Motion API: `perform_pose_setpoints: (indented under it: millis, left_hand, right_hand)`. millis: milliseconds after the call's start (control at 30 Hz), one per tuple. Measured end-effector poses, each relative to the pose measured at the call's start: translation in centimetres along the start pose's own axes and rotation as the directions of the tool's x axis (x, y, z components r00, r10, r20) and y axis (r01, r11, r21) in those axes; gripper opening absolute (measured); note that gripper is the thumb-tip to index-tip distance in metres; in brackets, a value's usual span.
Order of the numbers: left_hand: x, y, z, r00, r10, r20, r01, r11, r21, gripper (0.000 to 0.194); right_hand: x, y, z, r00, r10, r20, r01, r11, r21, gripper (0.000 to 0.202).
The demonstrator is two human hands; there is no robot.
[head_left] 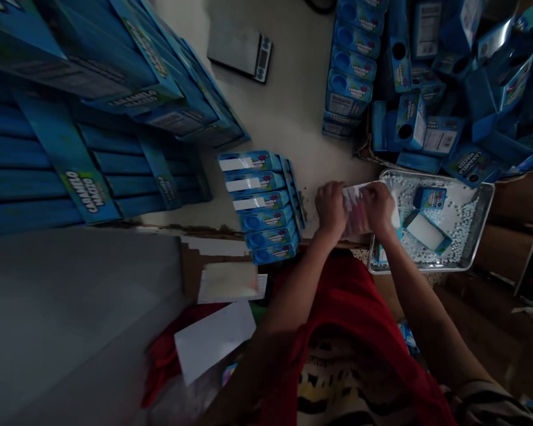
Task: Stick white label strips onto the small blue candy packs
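Note:
My left hand [331, 210] and my right hand [379, 208] are closed on a pale sheet [357, 210], held between them just above the table edge. Motion blurs the sheet, and pinkish patches show on its lower half; I cannot make out what it carries. Left of my hands, a row of small blue candy boxes [266, 220] stands on the table, several with white strips across them. By my right hand is a metal tray [484, 222] of small pale beads, with a blue box [430, 197] and an open box [427, 232] in it.
Large stacks of blue boxes [89, 139] fill the left side. A digital scale [237, 44] sits farther back. More boxes form a row [350, 71] beside a heaped pile [462, 89] at the right. Loose papers [217, 337] lie below the table edge.

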State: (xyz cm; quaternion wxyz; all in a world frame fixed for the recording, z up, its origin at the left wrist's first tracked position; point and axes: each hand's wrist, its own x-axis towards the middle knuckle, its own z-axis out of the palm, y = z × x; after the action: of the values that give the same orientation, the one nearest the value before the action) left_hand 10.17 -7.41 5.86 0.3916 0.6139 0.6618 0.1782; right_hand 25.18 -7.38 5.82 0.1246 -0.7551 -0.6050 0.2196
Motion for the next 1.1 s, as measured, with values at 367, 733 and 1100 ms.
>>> perform_pose_setpoints:
  millis: [367, 733, 1100]
  left_hand:
    - [5.8, -1.8, 1.6, 0.911, -0.014, 0.411, -0.019, 0.997, 0.076, 0.023]
    - [5.1, -1.1, 1.1, 0.927, -0.083, 0.365, 0.112, 0.992, -0.059, 0.023]
    - [3.1, -0.8, 0.4, 0.953, -0.070, 0.295, 0.041, 0.994, 0.103, 0.026]
  right_hand:
    - [-0.5, 2.3, -1.8, 0.931, -0.290, 0.222, 0.340, 0.911, -0.236, 0.041]
    - [-2.6, 1.6, 0.6, 0.894, -0.310, 0.325, 0.397, 0.883, -0.250, 0.057]
    - [-4.7, 0.2, -1.5, 0.946, -0.226, 0.234, 0.293, 0.905, -0.308, 0.044]
